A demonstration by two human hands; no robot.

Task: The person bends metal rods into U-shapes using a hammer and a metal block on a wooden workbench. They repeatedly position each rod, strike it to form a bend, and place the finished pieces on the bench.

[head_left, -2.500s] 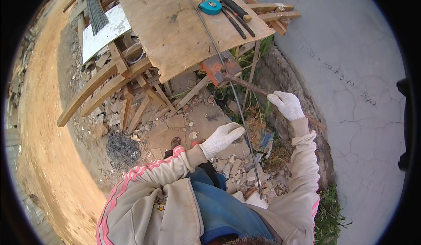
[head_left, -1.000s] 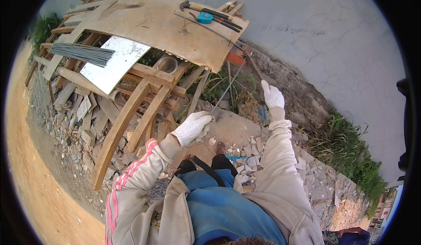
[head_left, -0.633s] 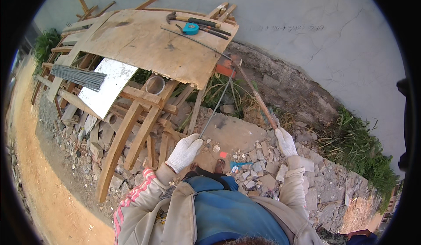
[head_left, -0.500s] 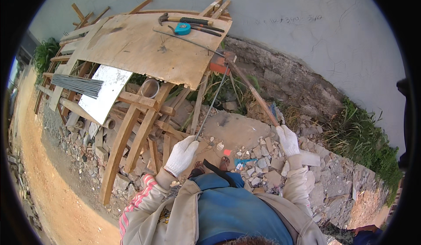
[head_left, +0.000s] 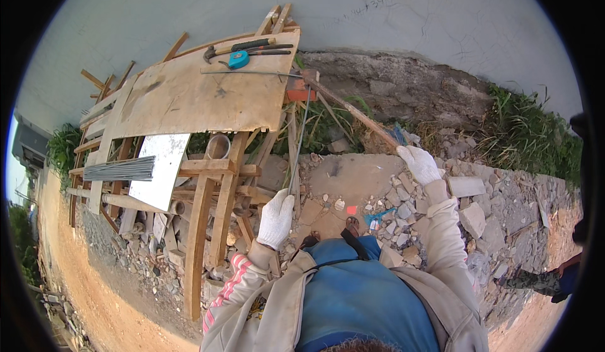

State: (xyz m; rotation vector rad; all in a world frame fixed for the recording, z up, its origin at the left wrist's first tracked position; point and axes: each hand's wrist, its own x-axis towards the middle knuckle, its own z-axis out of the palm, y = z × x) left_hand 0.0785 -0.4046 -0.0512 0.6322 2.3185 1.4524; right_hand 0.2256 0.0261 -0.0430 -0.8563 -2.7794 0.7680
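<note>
My left hand [head_left: 276, 218], in a white knit glove, is closed around the near end of a thin steel rod [head_left: 299, 144]. That rod runs up to a rusty bending fixture by an orange-red block [head_left: 296, 93] at the right end of the plywood worktop [head_left: 208, 103]. Another rod length [head_left: 252, 73] lies from the fixture leftward across the plywood; whether the two join is hard to see. My right hand [head_left: 420, 164], gloved likewise, grips the lower end of a long rusty lever bar [head_left: 353, 114] whose upper end meets the fixture.
On the plywood lie a hammer [head_left: 252, 44], a turquoise tape measure [head_left: 239, 59] and dark-handled pincers [head_left: 271, 52]. A bundle of rods [head_left: 120, 169] rests across a white board [head_left: 151, 191] at left. Timber legs [head_left: 200, 245], rubble [head_left: 472, 219] and a grey wall [head_left: 378, 30] surround me. Another person's leg [head_left: 535, 281] shows lower right.
My view has turned, so the worktop, rod and lever appear tilted differently and shifted left. Both hands keep their hold; the rod and lever show no clear movement against the fixture.
</note>
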